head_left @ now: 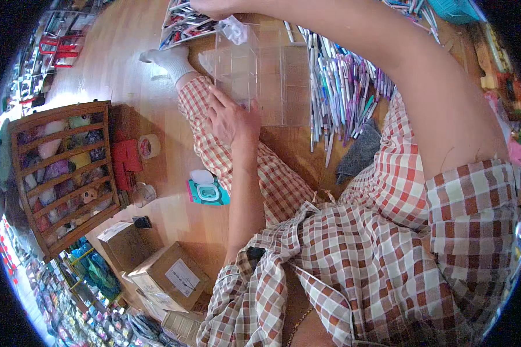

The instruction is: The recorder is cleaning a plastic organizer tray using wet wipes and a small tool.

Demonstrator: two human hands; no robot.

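My left hand spans the near end of a clear plastic tray, its fingers along one side and the thumb at the other. The tray has dividers and sits above my checked trouser leg. Across the top reaches my right arm, with the right hand at the upper edge over a box of pens; its fingers are cut off from view. A crumpled clear plastic wrapper lies at the tray's far end. More clear trays stand to the right on the wooden floor.
Many loose pens lie in a pile between my legs, beside a grey cloth. To the left are a slatted wooden crate of plush toys, a tape roll, a teal packet and cardboard boxes. A turquoise basket stands far right.
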